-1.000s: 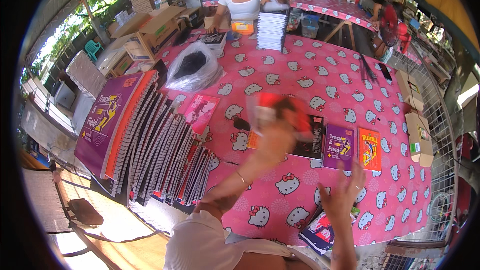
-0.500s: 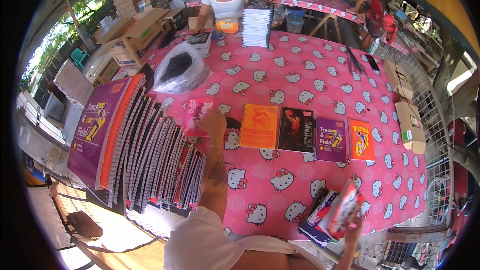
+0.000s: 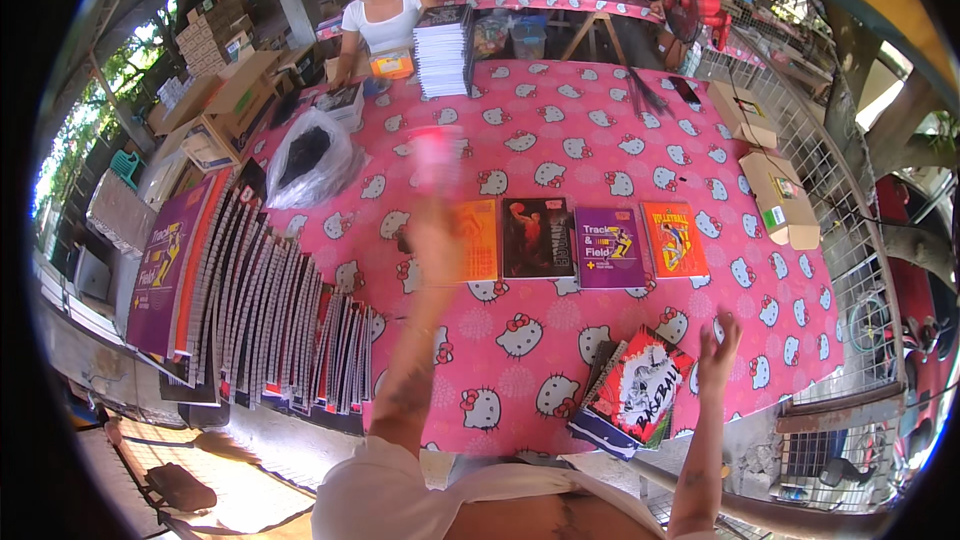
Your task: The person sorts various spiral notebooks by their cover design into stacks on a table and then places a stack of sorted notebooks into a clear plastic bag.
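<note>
My left hand (image 3: 432, 230), smeared by motion, holds up a pink notebook (image 3: 437, 162) above the table. Below and beside it four notebooks lie in a row: an orange one (image 3: 474, 238) partly behind my wrist, a black one (image 3: 538, 238), a purple one (image 3: 610, 248) and a bright orange one (image 3: 673, 239). Near the front edge is a small untidy pile topped by a red, white and black notebook (image 3: 640, 387). Just right of that pile hovers my right hand (image 3: 717, 345), its fingers apart and nothing in them.
A long leaning row of spiral notebooks (image 3: 255, 285) lines the left edge. Beyond it sit a clear plastic bag (image 3: 315, 162) and open cartons (image 3: 225, 105). A tall notebook stack (image 3: 443, 52) stands at the back near another person (image 3: 383, 20). Flattened cardboard pieces (image 3: 779, 200) lie at the right edge.
My left hand has lifted the pink notebook off the table and carried it away from me. My right hand has let go of the red-and-white notebook, which now lies on the pile.
</note>
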A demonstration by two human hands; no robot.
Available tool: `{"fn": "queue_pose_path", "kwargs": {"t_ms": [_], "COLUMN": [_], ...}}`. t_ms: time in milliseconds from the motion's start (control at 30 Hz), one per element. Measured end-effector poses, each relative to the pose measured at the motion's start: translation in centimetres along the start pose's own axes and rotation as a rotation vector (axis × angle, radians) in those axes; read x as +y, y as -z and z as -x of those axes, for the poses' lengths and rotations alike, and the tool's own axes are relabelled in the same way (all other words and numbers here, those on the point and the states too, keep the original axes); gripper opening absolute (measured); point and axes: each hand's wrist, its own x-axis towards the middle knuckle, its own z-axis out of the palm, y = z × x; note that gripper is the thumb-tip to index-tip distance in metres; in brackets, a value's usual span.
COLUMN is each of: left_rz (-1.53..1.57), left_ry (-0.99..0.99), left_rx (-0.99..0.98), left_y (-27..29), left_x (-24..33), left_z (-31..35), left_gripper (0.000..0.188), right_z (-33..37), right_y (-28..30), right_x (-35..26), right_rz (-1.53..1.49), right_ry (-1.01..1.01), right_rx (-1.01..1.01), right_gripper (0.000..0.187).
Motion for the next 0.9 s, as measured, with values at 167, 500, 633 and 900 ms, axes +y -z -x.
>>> {"fn": "queue_pose_path", "kwargs": {"t_ms": [167, 500, 633, 900], "left_rz": [0.660, -0.548, -0.483, 0.396], "left_ry": [0.096, 0.413, 0.452, 0.269], "left_rx": [-0.596, -0.122, -0.274, -0.211], "left_y": [-3.8, -5.7, -0.5, 8.1], "left_x": [16.4, -5.2, -19.8, -1.1], "left_z": [20.4, 7.5, 11.5, 1.7], "left_gripper": [0.046, 0.064, 0.051, 0.037], "right_z": [-9.8, -5.5, 0.2, -8.4], "right_y": [2.6, -22.5, -30.2, -26.2], "right_x": [-10.2, -14.0, -21.7, -14.1], "right_rz": [-0.422, -0.319, 0.014, 0.024], "right_ry": [0.027, 0.247, 0.381, 0.322], "right_rx": [0.112, -0.570, -0.621, -0.485], "right_gripper": [0.035, 0.059, 0.063, 0.035]}}
